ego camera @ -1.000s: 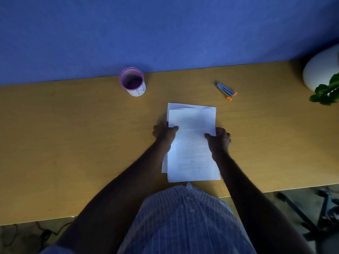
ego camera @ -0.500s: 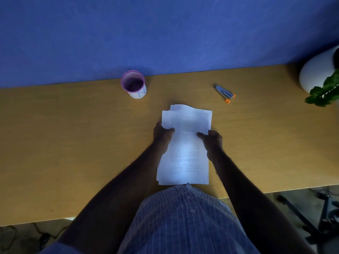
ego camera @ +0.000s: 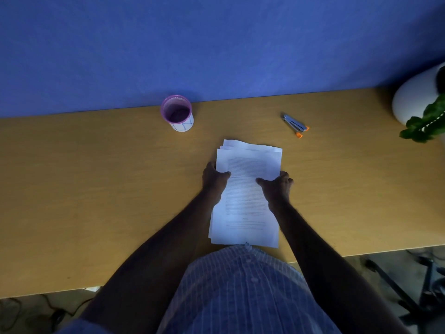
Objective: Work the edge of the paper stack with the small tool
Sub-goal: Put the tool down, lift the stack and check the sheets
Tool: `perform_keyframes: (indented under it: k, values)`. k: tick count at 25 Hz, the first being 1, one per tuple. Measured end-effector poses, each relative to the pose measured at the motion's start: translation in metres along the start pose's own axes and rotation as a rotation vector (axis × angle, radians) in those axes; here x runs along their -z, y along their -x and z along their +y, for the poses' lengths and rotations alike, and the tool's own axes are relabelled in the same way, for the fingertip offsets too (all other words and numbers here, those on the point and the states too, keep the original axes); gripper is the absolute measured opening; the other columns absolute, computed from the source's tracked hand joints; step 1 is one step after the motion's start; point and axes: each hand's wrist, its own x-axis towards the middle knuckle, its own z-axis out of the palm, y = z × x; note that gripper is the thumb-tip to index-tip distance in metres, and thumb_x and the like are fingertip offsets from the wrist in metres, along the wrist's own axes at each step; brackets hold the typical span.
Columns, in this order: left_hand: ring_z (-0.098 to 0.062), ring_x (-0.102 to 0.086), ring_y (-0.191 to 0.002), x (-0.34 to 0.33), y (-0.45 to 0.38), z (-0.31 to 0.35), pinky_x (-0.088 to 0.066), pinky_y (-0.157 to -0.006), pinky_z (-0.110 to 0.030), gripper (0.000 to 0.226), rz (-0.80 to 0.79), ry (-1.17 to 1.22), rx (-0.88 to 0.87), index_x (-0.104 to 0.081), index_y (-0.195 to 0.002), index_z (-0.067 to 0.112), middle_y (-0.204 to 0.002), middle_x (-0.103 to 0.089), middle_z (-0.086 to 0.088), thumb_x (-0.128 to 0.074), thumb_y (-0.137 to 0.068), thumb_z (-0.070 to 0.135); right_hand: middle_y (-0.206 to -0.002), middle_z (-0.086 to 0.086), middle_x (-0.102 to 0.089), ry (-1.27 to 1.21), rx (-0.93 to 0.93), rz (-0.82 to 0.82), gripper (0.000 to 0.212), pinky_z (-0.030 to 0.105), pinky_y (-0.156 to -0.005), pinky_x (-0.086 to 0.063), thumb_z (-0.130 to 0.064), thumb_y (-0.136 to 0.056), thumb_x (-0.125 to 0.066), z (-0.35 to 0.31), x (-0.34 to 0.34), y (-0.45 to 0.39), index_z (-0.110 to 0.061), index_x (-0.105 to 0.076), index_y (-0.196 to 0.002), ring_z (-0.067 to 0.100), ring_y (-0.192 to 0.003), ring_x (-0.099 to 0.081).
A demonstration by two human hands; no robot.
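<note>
A stack of printed white paper sheets (ego camera: 248, 165) lies on the wooden desk in front of me, its sheets slightly fanned at the far edge. My left hand (ego camera: 213, 180) grips the stack's left edge, thumb on top. Gripping the right edge is my right hand (ego camera: 279, 185), thumb on the page too. A small blue stapler with orange tips (ego camera: 295, 125) lies apart on the desk, beyond and right of the stack, touched by neither hand.
A purple-rimmed white cup (ego camera: 177, 113) stands at the back left by the blue wall. A white pot with a green plant (ego camera: 421, 109) sits at the far right. The desk's (ego camera: 84, 189) near edge runs close to my body; chair legs (ego camera: 409, 285) show lower right.
Both hands have lifted and shifted the stack slightly left and squared its sheets; the far edge now shows sheets fanned. The stapler has not moved.
</note>
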Motion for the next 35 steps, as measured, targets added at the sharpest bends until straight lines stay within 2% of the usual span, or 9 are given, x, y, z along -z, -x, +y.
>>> perform_keyframes:
  k: [6, 10, 13, 18, 21, 26, 30, 33, 35]
  values:
    - [-0.027, -0.065, -0.111, 0.002, -0.003, -0.003, -0.051, -0.072, -0.027, 0.056, -0.041, 0.017, -0.007, -0.055, -0.138, 0.007, -0.128, -0.066, -0.009, -0.071, -0.084, 0.004, -0.128, 0.003, -0.06, -0.023, -0.095, -0.075, 0.065, 0.05, -0.106, -0.048, -0.041, -0.071, -0.087, -0.003, 0.002, 0.002, -0.019, -0.061, -0.126, 0.031, -0.123, -0.053]
    - [-0.03, -0.064, -0.117, 0.004, -0.002, -0.004, -0.056, -0.088, -0.036, 0.055, -0.061, 0.087, 0.001, -0.056, -0.138, 0.005, -0.131, -0.066, -0.011, -0.074, -0.086, 0.002, -0.09, 0.005, -0.061, -0.327, 0.012, -0.228, 0.043, 0.03, -0.066, -0.044, -0.018, -0.065, -0.069, -0.01, 0.017, 0.014, -0.004, -0.062, -0.106, 0.023, -0.082, -0.055]
    - [-0.039, -0.065, -0.121, 0.013, 0.001, 0.002, -0.052, -0.106, -0.05, 0.045, -0.172, 0.259, -0.048, -0.061, -0.132, -0.003, -0.131, -0.068, -0.022, -0.073, -0.088, -0.001, -0.1, 0.007, -0.071, -0.261, 0.233, -0.323, 0.034, 0.033, -0.07, -0.052, 0.006, -0.082, -0.064, -0.032, 0.043, 0.026, -0.006, -0.062, -0.114, 0.023, -0.087, -0.065]
    - [-0.027, -0.066, -0.121, 0.051, 0.0, 0.037, -0.053, -0.102, -0.041, 0.043, -0.563, 0.578, -0.208, -0.058, -0.141, 0.006, -0.141, -0.064, -0.017, -0.064, -0.098, 0.01, -0.123, 0.018, -0.073, -0.283, 0.504, -0.578, 0.039, 0.042, -0.091, -0.06, 0.011, -0.094, -0.063, -0.073, 0.094, 0.037, -0.004, -0.062, -0.13, 0.028, -0.109, -0.072]
    - [-0.02, -0.07, -0.117, 0.069, 0.001, 0.074, -0.053, -0.099, -0.037, 0.037, -0.531, 0.529, -0.259, -0.062, -0.135, 0.013, -0.131, -0.072, -0.004, -0.064, -0.098, 0.009, -0.123, 0.016, -0.074, -0.247, 0.559, -0.37, 0.036, 0.054, -0.103, -0.056, 0.008, -0.096, -0.061, -0.097, 0.103, 0.041, -0.003, -0.063, -0.13, 0.035, -0.115, -0.07]
    - [-0.018, -0.071, -0.109, 0.081, 0.033, 0.131, -0.056, -0.092, -0.03, 0.021, -0.358, 0.463, -0.567, -0.07, -0.119, 0.009, -0.115, -0.076, -0.002, -0.064, -0.1, 0.016, -0.12, 0.007, -0.072, -0.3, 0.713, -0.071, 0.037, 0.056, -0.098, -0.056, 0.0, -0.099, -0.056, -0.116, 0.101, 0.056, -0.015, -0.061, -0.132, 0.031, -0.112, -0.068]
    - [-0.02, -0.068, -0.103, 0.092, 0.05, 0.138, -0.055, -0.09, -0.033, 0.025, -0.273, 0.39, -0.791, -0.067, -0.119, 0.005, -0.108, -0.074, -0.003, -0.064, -0.101, 0.021, -0.122, -0.014, -0.07, -0.443, 0.864, -0.023, 0.045, 0.039, -0.094, -0.059, -0.014, -0.099, -0.055, -0.113, 0.099, 0.071, -0.047, -0.06, -0.129, 0.014, -0.118, -0.067]
    - [-0.011, -0.066, -0.104, 0.09, 0.053, 0.124, -0.052, -0.097, -0.03, 0.019, -0.349, 0.334, -0.783, -0.066, -0.115, 0.021, -0.109, -0.071, 0.006, -0.058, -0.103, 0.008, -0.116, -0.016, -0.074, -0.494, 0.783, -0.069, 0.044, 0.046, -0.097, -0.058, 0.001, -0.098, -0.056, -0.104, 0.088, 0.068, -0.034, -0.064, -0.123, 0.005, -0.112, -0.07]
    - [-0.017, -0.066, -0.11, 0.083, 0.051, 0.108, -0.051, -0.105, -0.041, 0.024, -0.339, 0.273, -0.695, -0.062, -0.12, 0.02, -0.115, -0.07, -0.002, -0.058, -0.102, 0.003, -0.109, -0.022, -0.075, -0.541, 0.717, -0.121, 0.053, 0.042, -0.093, -0.057, 0.007, -0.092, -0.053, -0.101, 0.082, 0.07, -0.039, -0.067, -0.114, -0.002, -0.104, -0.07]
